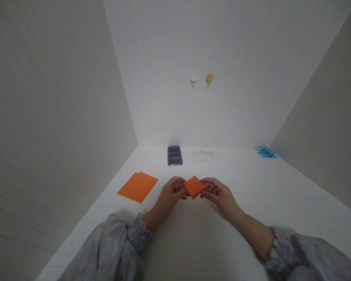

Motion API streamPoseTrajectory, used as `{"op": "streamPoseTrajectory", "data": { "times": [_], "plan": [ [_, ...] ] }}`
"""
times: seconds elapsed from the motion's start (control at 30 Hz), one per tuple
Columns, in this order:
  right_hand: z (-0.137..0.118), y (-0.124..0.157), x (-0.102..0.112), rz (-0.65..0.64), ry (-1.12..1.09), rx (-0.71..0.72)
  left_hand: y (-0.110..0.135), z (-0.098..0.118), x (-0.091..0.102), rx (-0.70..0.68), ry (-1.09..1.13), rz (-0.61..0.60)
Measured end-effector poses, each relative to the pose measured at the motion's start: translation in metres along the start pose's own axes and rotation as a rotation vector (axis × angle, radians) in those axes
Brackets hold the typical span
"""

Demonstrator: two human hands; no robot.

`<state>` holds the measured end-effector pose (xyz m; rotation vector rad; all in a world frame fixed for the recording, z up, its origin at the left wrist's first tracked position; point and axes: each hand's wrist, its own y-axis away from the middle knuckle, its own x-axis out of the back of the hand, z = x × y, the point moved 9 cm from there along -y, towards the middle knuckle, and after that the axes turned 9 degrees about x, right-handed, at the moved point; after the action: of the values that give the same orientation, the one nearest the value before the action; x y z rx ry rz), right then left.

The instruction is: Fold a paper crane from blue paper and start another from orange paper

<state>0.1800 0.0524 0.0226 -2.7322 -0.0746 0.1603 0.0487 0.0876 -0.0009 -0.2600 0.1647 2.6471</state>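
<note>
Both hands pinch a small folded orange paper (194,186) between them: the left hand (172,191) closes its fingertips on the paper's left edge, and the right hand (215,192) closes on its right edge. The paper is held just above the tabletop (251,195), about midway between the left and right edges and nearer the front than the back. A ring shows on a finger of the left hand. Grey sleeves (119,246) cover both forearms down to gathered cuffs.

Flat orange sheets (138,186) lie near the left edge of the tabletop, well apart from the hands. A dark, blurred object (174,155) stands by the back edge, behind the hands. Beside it, to the right, is a faint pale patch (203,153); what it is cannot be told. Blue folded pieces (266,152) sit in the back right corner. On the back wall hang a white hook (193,79) and a yellow hook (209,79), side by side.
</note>
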Motion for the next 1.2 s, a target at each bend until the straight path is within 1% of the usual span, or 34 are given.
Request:
{"op": "streamPoseTrajectory", "data": {
  "times": [0.17,0.4,0.53,0.63,0.77,0.87,1.0,1.1,1.2],
  "plan": [
    [0.001,-0.001,-0.002,-0.007,-0.03,-0.003,0.0,-0.001,-0.001,0.009,-0.026,-0.005],
    [0.004,0.001,-0.002,-0.021,-0.05,-0.006,0.001,0.001,0.004,0.02,-0.101,0.072],
    [0.006,0.001,-0.002,-0.026,-0.063,-0.006,0.002,0.003,0.01,0.028,-0.153,0.136],
    [0.011,0.0,-0.002,-0.045,-0.087,-0.012,0.002,0.005,0.012,0.016,-0.15,0.159],
    [0.019,0.0,-0.003,-0.069,-0.114,-0.036,0.0,0.005,0.012,-0.024,-0.07,0.136],
    [0.022,0.001,-0.003,-0.071,-0.11,-0.055,-0.001,0.003,0.01,-0.026,-0.039,0.105],
    [0.025,0.002,-0.004,-0.079,-0.077,-0.096,0.001,0.001,0.003,-0.021,-0.088,0.04],
    [0.025,0.003,-0.003,-0.082,0.014,-0.113,0.002,-0.001,-0.003,-0.014,-0.12,-0.014],
    [0.026,0.004,-0.002,-0.076,0.079,-0.133,0.002,-0.003,-0.006,0.002,-0.139,-0.041]
  ]
}}
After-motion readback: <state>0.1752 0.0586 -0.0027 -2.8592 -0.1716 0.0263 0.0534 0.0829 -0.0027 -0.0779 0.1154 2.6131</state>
